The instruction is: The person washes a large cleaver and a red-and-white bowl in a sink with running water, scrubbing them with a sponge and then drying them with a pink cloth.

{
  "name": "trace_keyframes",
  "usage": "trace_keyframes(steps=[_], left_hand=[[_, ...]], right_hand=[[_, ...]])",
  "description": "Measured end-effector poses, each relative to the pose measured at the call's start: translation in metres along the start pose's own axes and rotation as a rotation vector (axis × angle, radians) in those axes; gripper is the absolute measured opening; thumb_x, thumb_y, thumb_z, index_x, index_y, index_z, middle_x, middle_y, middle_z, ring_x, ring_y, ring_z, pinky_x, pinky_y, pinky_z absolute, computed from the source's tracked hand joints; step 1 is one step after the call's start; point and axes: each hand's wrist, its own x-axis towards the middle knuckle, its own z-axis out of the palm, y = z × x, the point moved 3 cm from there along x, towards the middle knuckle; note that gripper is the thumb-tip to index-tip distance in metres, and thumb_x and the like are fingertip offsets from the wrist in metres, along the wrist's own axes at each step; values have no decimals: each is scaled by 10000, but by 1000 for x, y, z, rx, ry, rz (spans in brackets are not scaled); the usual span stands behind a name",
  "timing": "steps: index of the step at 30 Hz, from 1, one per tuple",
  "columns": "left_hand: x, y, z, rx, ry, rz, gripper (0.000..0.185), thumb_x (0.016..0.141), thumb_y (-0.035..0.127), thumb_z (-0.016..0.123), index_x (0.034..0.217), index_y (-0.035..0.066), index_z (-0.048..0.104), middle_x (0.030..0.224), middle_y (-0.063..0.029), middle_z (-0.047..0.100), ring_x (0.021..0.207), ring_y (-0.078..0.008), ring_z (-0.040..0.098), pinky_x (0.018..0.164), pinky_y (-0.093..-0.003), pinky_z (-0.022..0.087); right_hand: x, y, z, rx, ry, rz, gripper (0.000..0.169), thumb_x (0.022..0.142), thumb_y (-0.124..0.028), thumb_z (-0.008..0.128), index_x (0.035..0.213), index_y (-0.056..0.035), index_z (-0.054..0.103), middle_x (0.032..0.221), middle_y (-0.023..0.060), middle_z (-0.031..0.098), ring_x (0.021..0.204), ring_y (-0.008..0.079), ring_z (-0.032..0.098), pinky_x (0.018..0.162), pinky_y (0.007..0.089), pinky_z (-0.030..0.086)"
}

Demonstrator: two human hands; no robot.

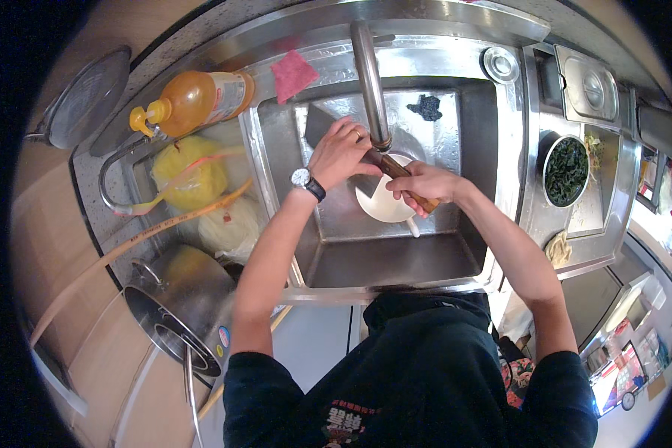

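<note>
My right hand (423, 187) is closed around the wooden handle (395, 168) of a broad kitchen cleaver, below the tip of a steel faucet (369, 84). The dark blade (320, 126) reaches up and left over the sink. My left hand (341, 151), with a ring and a wristwatch (304, 180), lies across the blade, fingers somewhat spread. Part of the blade is hidden under that hand. Beneath the cleaver, a white round vessel (389, 207) with a short handle sits in the steel sink (347, 224). Dark wet scraps (425, 106) lie near the sink's back right.
A pink cloth (293, 74) and an orange pump bottle (201, 103) lie at the back left. Bags of yellow (193, 171) and pale (229, 227) contents fill the left basin. A large pot (185, 297) stands nearer. Rightward are a bowl of dark greens (565, 171) and a steel lid (592, 89).
</note>
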Motion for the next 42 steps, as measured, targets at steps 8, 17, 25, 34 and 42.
trace_keyframes(steps=[8,17,25,34,42], left_hand=[[-4,-2,-14,-36,102,-200,567,685,636,641,670,73,577,635,-90,605,651,-293,612,640,-400,470],[-28,13,-44,10,58,-547,593,731,639,629,646,56,564,594,-141,594,584,-358,598,526,-443,450],[-42,23,-50,19,35,-619,597,736,629,639,655,43,561,555,-168,566,574,-385,579,504,-448,432],[-52,14,-41,-29,-14,-724,528,757,573,672,704,53,600,601,-173,581,604,-398,577,522,-444,427],[-65,13,-27,-145,0,-771,598,777,610,626,638,36,531,561,-178,552,588,-408,565,508,-465,406]], right_hand=[[-5,-43,-31,-892,308,-219,608,793,-631,581,816,-31,672,656,136,653,583,257,649,545,356,516],[8,-55,-45,-705,214,-588,385,782,-429,693,840,-49,688,694,125,640,647,238,604,624,354,467],[-5,-68,-12,-960,421,-459,355,830,-389,672,878,-37,679,707,124,627,657,209,585,628,348,458],[0,-54,-24,-523,375,-622,277,804,-294,720,868,-27,688,714,96,644,675,168,600,671,322,497],[11,-43,-30,-463,323,-741,99,839,-112,645,879,-24,665,771,122,653,696,210,625,667,326,491]])
